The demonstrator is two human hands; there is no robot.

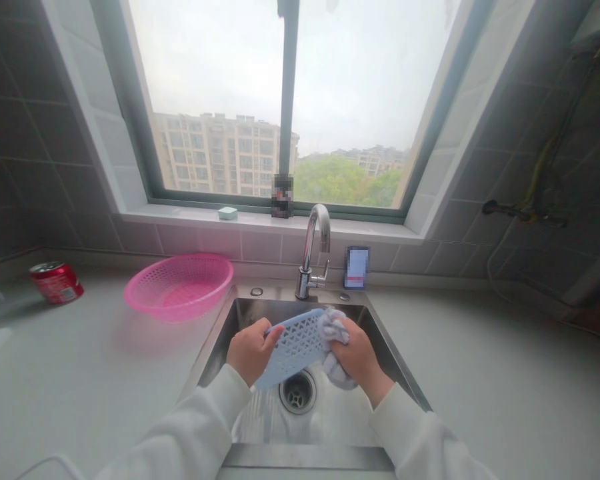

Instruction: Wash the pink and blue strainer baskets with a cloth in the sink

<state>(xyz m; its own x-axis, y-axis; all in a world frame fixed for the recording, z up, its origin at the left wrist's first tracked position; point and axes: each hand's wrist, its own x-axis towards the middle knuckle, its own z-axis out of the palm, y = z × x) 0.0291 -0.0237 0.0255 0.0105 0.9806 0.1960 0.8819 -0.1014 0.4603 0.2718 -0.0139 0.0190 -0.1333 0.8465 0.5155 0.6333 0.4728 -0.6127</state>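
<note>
A light blue plastic basket (295,350) with rows of cut-out holes is held tilted above the steel sink (340,427). My left hand (253,350) grips its left edge, thumb on top. Bunched in my right hand (357,353) is a pale, whitish cloth (334,327), pressed against the basket's right end. Below the basket the round drain (297,392) shows in the sink floor. The cloth and my fingers hide the basket's right edge.
Behind the sink rises a chrome faucet (307,257). A pink basket (180,293) and a red can (57,283) stand on the left counter. A phone (357,268) leans at the back right, and a small green box (227,213) sits on the windowsill.
</note>
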